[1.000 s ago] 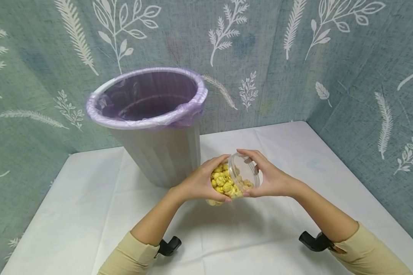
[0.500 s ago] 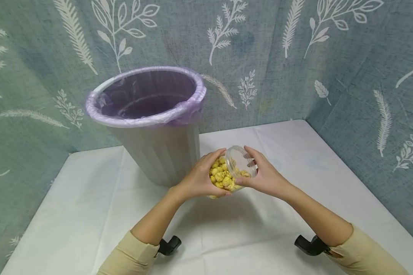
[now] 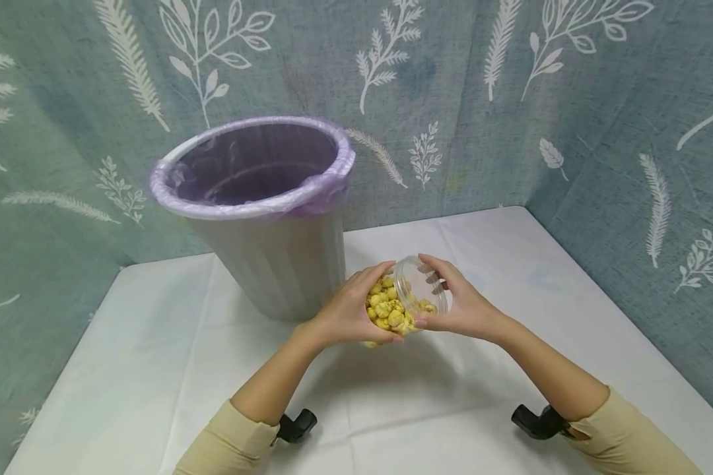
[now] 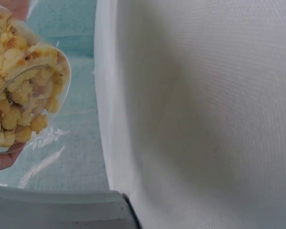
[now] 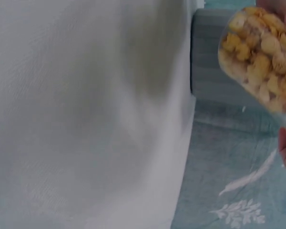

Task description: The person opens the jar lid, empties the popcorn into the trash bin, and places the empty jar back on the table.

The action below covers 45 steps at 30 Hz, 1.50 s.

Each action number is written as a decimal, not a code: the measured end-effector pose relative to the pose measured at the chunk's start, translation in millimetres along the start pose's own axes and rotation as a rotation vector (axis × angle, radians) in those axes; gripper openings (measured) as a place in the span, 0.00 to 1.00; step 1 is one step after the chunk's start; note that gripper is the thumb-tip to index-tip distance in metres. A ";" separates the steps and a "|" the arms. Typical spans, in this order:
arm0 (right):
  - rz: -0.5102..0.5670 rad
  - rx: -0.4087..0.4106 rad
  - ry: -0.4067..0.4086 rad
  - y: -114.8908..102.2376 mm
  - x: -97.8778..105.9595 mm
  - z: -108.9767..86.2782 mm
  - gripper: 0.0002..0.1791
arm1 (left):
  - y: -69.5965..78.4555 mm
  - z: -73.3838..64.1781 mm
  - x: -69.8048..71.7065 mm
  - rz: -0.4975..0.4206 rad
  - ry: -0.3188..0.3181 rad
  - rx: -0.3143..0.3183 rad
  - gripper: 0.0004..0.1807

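A clear plastic jar of yellow popcorn [image 3: 385,311] is held tilted above the table, in the middle of the head view. My left hand [image 3: 346,311] grips its body from the left, thumb below and fingers above. At the jar's right end, my right hand [image 3: 465,307] holds the clear round screw lid [image 3: 412,280] by its rim between thumb and fingers. Whether the lid is loose on the mouth I cannot tell. The jar's base [image 4: 26,95] faces the left wrist view, with popcorn pressed against it. The jar's side [image 5: 257,59] appears in the right wrist view.
A tall grey bin [image 3: 285,264] with a purple liner [image 3: 327,191] stands behind and left of my hands. White cloth [image 3: 481,396] covers the table. Leaf-patterned curtains [image 3: 440,79] border its back and sides.
Both hands and the jar rose slightly, then sank a little. My right hand shifted its hold on the lid, its thumb moving over the front rim and back down. The bin has not moved.
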State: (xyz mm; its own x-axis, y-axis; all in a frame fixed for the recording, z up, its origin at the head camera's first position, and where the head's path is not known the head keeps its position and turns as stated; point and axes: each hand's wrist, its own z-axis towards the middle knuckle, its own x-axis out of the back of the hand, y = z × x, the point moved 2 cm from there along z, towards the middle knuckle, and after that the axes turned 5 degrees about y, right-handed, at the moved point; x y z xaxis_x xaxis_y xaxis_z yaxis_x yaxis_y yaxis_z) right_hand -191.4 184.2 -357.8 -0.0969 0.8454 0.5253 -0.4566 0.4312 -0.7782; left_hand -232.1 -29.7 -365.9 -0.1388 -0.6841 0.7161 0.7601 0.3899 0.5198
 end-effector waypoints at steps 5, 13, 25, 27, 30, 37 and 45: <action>0.020 0.073 -0.067 8.6 2.5 -2.1 0.55 | 1.4 -0.2 -2.4 -0.009 -0.052 0.012 0.61; 0.082 0.091 -0.157 14.0 3.7 -2.4 0.62 | 1.3 -2.4 -4.9 -0.035 -0.079 0.047 0.61; 0.022 -0.180 -0.075 -7.7 -2.9 -0.8 0.57 | 5.1 -1.4 -1.9 0.109 0.015 -0.015 0.62; 0.025 -0.182 -0.071 -8.4 -3.0 0.5 0.55 | 4.7 -1.6 -1.3 0.108 0.018 -0.012 0.63; 0.025 -0.163 -0.068 -7.3 -3.1 2.1 0.54 | 3.5 -1.8 -0.9 0.102 0.018 -0.014 0.62; 0.056 -0.039 -0.116 0.3 -2.2 5.8 0.55 | 1.1 -4.5 -0.1 0.078 0.011 -0.008 0.62; 0.098 0.029 -0.174 5.9 6.2 5.4 0.58 | 5.8 -1.8 -3.0 0.061 -0.021 0.016 0.61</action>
State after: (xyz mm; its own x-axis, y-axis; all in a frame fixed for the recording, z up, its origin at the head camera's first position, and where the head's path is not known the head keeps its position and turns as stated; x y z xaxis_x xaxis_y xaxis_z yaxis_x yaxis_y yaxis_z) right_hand -199.4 190.3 -357.2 -0.2920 0.8145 0.5014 -0.4626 0.3386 -0.8194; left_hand -226.1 -26.5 -365.9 -0.1058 -0.6453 0.7566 0.7575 0.4406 0.4817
